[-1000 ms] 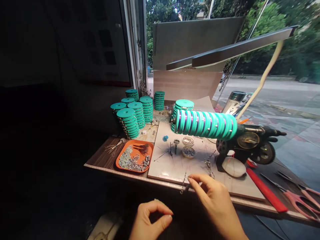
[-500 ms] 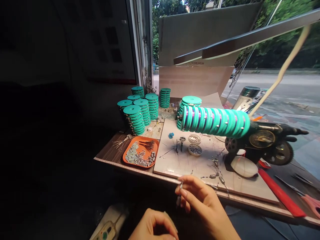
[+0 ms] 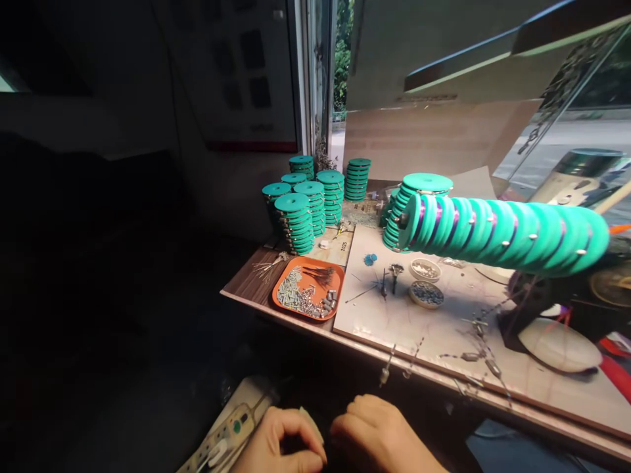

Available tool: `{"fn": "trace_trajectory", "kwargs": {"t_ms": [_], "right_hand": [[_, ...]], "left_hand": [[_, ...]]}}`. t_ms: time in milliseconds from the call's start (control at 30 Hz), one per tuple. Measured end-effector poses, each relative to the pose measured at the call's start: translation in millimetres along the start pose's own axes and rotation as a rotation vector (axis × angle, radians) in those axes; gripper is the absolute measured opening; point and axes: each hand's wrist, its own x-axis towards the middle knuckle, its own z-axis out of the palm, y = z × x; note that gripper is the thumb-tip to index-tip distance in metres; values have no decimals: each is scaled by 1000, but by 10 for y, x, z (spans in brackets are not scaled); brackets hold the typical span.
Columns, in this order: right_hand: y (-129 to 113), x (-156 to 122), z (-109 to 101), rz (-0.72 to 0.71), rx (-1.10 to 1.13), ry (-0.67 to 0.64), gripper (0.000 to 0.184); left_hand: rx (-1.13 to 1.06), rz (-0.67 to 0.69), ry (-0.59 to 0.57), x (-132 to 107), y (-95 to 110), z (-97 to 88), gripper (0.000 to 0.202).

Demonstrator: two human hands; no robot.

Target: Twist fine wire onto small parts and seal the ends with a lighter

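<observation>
My left hand (image 3: 283, 443) is low in the view, thumb and index finger bent together in a pinch. A pale wrap (image 3: 311, 424) shows on one finger; whatever lies between the fingertips is too small to see. Close beside it, my right hand (image 3: 377, 433) is closed with curled fingers, and its fingertips are hidden. Above the right hand, a small fishing rig with a grey sinker (image 3: 384, 376) hangs over the board's front edge. More sinker rigs (image 3: 476, 355) lie on the pale board (image 3: 367, 318).
An orange tray (image 3: 276, 305) holds small metal parts. Stacks of green spools (image 3: 294, 226) stand behind it. Two round dishes (image 3: 426, 303) hold tiny pieces. A row of green spools (image 3: 513, 233) sits on a winding machine at right. A power strip (image 3: 221, 440) lies below left.
My right hand has let go of the small rig, which now hangs at the board edge, and has come down towards my left hand. The view has turned left.
</observation>
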Motion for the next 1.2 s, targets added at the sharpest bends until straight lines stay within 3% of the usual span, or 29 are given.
{"fn": "trace_trajectory", "kwargs": {"t_ms": [100,267,367,467,567,667,833,1033,1200], "right_hand": [[8,-43,71,179,279,54,26],[10,21,251,591,685,-25,24],[30,64,397,732,988,-33,25],[46,73,492,793,1181,-75,30],[19,51,461,805,1232,-77,35],[-60,25,294,822,1254,-78,35],[-167,-17,6,755,994,-43,27],[-179,-43,-4,747,823,-85,31],[-225,-1,-13,728,852,5,25]], "left_hand": [[19,59,161,47,-104,-142,3],[163,117,429,131,-315,-437,9],[165,115,471,158,-356,-495,11],[165,126,460,169,-333,-434,10],[175,142,435,156,-261,-304,7],[189,189,413,122,-143,-141,4],[229,297,337,73,20,90,4],[213,376,344,91,9,193,4],[193,420,367,92,13,230,7]]}}
